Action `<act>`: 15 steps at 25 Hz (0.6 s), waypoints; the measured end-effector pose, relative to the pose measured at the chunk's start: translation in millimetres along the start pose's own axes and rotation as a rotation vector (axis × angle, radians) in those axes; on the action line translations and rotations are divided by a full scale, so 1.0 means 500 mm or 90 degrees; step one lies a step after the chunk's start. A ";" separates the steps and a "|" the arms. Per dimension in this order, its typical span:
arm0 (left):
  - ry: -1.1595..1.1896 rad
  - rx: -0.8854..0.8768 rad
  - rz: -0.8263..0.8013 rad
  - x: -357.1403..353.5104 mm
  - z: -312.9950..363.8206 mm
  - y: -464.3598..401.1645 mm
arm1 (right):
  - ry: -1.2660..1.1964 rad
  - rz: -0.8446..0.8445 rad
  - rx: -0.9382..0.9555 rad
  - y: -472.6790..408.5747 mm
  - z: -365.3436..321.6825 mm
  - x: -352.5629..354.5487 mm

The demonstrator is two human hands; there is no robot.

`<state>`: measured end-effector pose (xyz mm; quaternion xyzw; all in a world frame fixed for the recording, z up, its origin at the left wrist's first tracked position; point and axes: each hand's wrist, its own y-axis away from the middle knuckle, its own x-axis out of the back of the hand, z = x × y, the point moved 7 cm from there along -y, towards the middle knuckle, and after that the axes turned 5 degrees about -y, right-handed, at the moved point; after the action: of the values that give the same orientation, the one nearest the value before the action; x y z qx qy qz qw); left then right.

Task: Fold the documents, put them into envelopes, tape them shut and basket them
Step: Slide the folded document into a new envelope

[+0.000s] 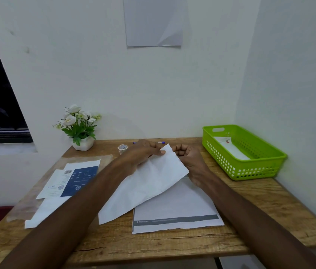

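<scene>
Both hands, left hand and right hand, pinch the envelope top edge.

Two bare forearms, no sleeves in view, left hand, right hand (ringless, no watch)

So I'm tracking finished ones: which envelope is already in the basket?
The white envelope lying inside the green basket; the others lie on the table or are in the hands.

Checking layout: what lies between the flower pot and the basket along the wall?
In the head view, a tape roll and a pen, partly hidden behind the left hand, lie between the flower pot and basket.
</scene>
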<state>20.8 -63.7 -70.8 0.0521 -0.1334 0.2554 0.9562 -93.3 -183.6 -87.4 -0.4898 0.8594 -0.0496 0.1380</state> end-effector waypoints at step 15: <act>0.033 0.066 0.055 -0.005 -0.072 -0.005 | 0.495 0.096 0.180 -0.001 -0.037 -0.005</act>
<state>28.4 -60.8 -106.2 0.0887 -0.0971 0.3046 0.9434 -96.9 -182.5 -69.0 -0.3467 0.8656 -0.3379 -0.1275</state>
